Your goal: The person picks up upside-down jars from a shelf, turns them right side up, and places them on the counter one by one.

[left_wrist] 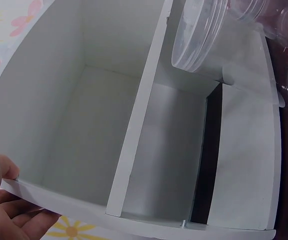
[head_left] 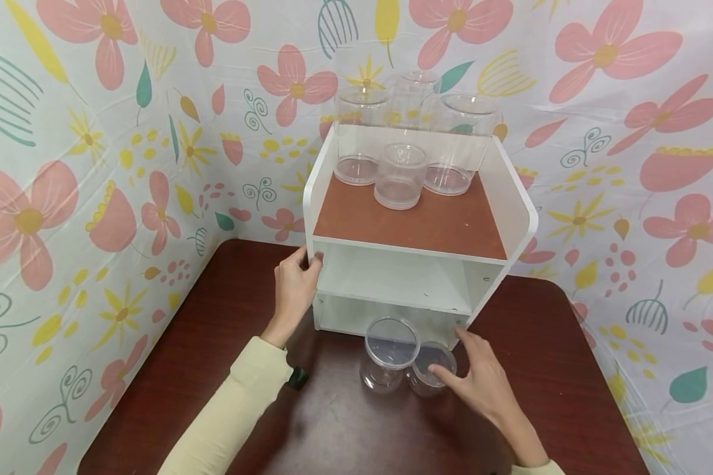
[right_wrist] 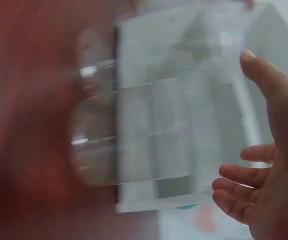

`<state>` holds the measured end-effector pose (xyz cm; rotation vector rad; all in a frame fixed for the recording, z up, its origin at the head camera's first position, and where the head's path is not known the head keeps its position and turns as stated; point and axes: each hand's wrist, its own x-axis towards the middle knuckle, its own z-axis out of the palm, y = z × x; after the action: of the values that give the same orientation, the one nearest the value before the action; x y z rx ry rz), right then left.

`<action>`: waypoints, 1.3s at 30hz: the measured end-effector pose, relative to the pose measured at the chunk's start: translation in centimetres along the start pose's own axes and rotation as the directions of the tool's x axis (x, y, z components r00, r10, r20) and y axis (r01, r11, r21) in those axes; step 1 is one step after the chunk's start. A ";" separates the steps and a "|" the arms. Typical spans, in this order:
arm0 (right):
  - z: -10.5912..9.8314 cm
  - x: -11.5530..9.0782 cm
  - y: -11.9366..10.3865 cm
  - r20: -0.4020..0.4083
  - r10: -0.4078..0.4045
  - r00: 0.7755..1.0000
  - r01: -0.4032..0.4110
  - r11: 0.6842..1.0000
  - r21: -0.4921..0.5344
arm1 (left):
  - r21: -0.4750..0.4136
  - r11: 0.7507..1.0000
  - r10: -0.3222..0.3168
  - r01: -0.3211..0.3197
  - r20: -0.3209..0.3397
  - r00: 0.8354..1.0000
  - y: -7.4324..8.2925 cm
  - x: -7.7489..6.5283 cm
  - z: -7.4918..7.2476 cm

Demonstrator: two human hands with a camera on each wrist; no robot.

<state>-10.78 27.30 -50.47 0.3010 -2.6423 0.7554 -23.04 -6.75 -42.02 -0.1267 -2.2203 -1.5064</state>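
Observation:
A white shelf unit (head_left: 519, 204) with a brown top stands on the dark table. My left hand (head_left: 295, 284) grips the front edge of its left side panel; in the left wrist view the thumb of that hand (left_wrist: 8, 205) lies inside the panel and the fingers outside. Two clear plastic jars, a taller one (head_left: 386, 359) and a shorter one (head_left: 430, 382), stand side by side before the lowest compartment. My right hand (head_left: 481, 382), fingers spread, is by the shorter jar and the unit's lower right corner. The blurred right wrist view shows nothing held in this hand (right_wrist: 279, 165).
Several clear jars stand on the brown top (head_left: 410, 231), a smaller one (head_left: 399, 181) in front. Below are a middle compartment (head_left: 392, 274) and a lower one. Flowered cloth (head_left: 630, 198) hangs behind and beside the dark red table (head_left: 202, 316). A dark object (head_left: 298, 378) shows at my left wrist.

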 end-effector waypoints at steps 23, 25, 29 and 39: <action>-12.6 10.3 -11.3 -0.308 0.074 0.949 0.028 0.949 0.314 | 0.000 1.000 0.026 -0.026 -0.013 1.000 -0.1 0.1 -0.1; -13.0 11.9 -11.9 -0.273 0.098 0.957 -0.006 0.947 0.320 | 0.001 1.000 0.023 -0.023 -0.013 1.000 -0.1 0.1 -0.2; -13.4 14.9 -12.3 -0.180 0.123 0.976 -0.054 0.935 0.350 | 0.005 1.000 0.017 -0.017 -0.007 1.000 -0.2 0.0 0.0; -12.1 21.5 -12.6 0.017 0.156 0.988 -0.150 0.908 0.390 | 0.001 1.000 0.029 -0.029 -0.015 0.999 0.0 0.1 -0.1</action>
<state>-22.97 21.27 -26.32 0.1911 -2.5044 1.3367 -23.10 -6.82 -41.94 -0.1462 -2.1982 -1.4860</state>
